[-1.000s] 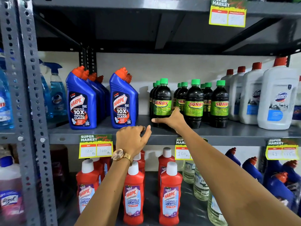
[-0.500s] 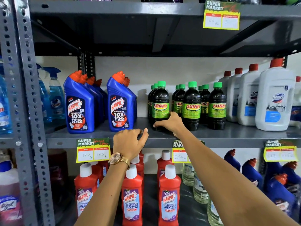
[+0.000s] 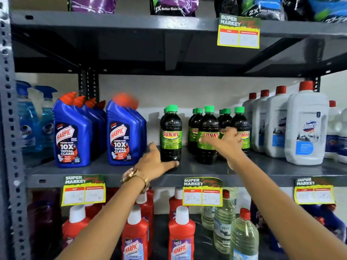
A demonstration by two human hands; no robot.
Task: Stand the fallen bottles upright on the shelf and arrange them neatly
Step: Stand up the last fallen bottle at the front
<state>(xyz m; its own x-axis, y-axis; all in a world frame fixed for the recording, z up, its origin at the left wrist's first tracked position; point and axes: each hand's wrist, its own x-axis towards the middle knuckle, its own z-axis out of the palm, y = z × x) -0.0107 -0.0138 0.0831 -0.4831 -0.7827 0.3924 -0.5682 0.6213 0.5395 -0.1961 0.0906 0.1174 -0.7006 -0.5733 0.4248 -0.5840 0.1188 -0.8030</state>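
Note:
Dark Sunny bottles with green caps stand upright in rows on the grey middle shelf (image 3: 272, 169). The left row (image 3: 170, 134) stands apart from the other rows (image 3: 208, 128), with a gap between them. My left hand (image 3: 155, 164) lies on the shelf with its fingertips against the base of the left row's front bottle and its thumb raised. My right hand (image 3: 225, 145), blurred, is spread in front of the middle rows, with its fingers across the labels. Neither hand grips a bottle. No fallen bottle is in view.
Blue Harpic bottles (image 3: 71, 136) stand left of the Sunny rows, white Domex bottles (image 3: 304, 128) to the right. Blue spray bottles (image 3: 28, 119) sit far left behind the perforated post (image 3: 11, 128). Red Harpic bottles (image 3: 181, 237) and clear bottles (image 3: 244, 239) fill the lower shelf.
My left hand moved from the shelf edge to the base of the left Sunny row. My right hand shifted right onto the middle rows. A gap opened between the rows.

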